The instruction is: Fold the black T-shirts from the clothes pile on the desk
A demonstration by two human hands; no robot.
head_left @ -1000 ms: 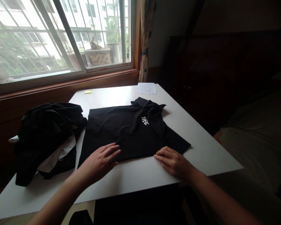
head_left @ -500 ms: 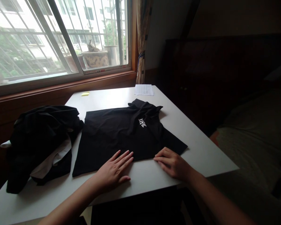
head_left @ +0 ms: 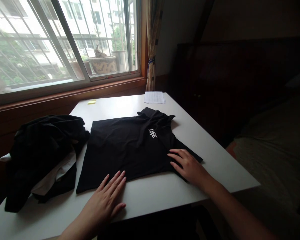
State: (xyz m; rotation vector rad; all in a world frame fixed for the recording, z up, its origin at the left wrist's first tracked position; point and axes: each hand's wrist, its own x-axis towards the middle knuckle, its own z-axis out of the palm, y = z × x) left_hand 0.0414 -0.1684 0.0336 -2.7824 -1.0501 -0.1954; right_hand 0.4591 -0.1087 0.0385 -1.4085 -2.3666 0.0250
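Note:
A black T-shirt (head_left: 125, 146) with white "LIFE" lettering lies spread on the white table (head_left: 150, 196), its collar end towards the right. My left hand (head_left: 106, 196) rests flat, fingers stretched over the shirt's near edge and thumb on the table. Over the near sleeve, my right hand (head_left: 190, 166) lies with fingers apart, touching the cloth and holding nothing. Part of that sleeve is hidden under it. Left of the shirt sits a crumpled heap of black clothing (head_left: 47, 146) with a pale patch showing.
Some printed paper sheets (head_left: 154, 97) lie at the table's far corner, and a yellow note (head_left: 91, 102) at its back left. Behind the table are a barred window (head_left: 65, 43) and a tied curtain (head_left: 151, 66). The table's right edge slants towards a dark area.
My left hand has slid left along the shirt's near edge. My right hand has let go of the edge, opened, and moved right onto the sleeve.

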